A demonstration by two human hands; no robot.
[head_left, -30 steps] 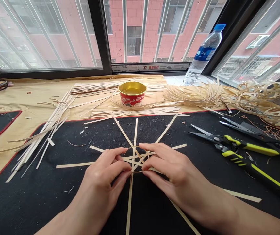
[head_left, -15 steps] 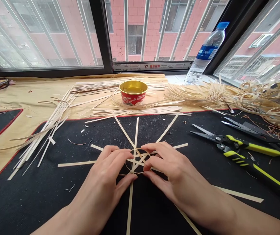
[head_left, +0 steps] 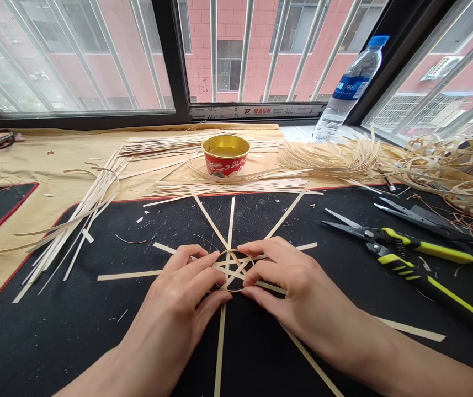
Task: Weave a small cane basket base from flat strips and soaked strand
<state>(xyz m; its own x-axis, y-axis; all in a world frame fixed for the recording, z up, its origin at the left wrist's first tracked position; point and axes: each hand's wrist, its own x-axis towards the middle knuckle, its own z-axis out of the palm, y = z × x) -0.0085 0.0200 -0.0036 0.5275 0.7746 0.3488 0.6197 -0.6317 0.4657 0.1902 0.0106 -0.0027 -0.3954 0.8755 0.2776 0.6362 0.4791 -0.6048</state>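
Observation:
Flat pale bamboo strips (head_left: pixel 220 342) cross one another in a star pattern on the black mat, their ends spreading outward in several directions. A thin bamboo ring (head_left: pixel 236 291) lies around the crossing point. My left hand (head_left: pixel 184 295) is closed at the ring's left side, thumb in front and fingers behind. On the opposite side my right hand (head_left: pixel 292 284) pinches the ring between bent fingers and thumb. Both hands also rest over some strips, and parts of the ring are hidden by the fingertips.
Yellow-and-black pruning shears (head_left: pixel 402 248) lie at right beside black scissors (head_left: pixel 422 218). Behind the mat (head_left: pixel 95 331) stand a red bowl (head_left: pixel 226 162) and a leaning water bottle (head_left: pixel 350 88). Coiled strips (head_left: pixel 331 157) lie back right; loose strips (head_left: pixel 83 215) lie left.
Both hands stay at the ring with slight finger shifts. My right hand has moved a little up, showing more of the strips beneath it.

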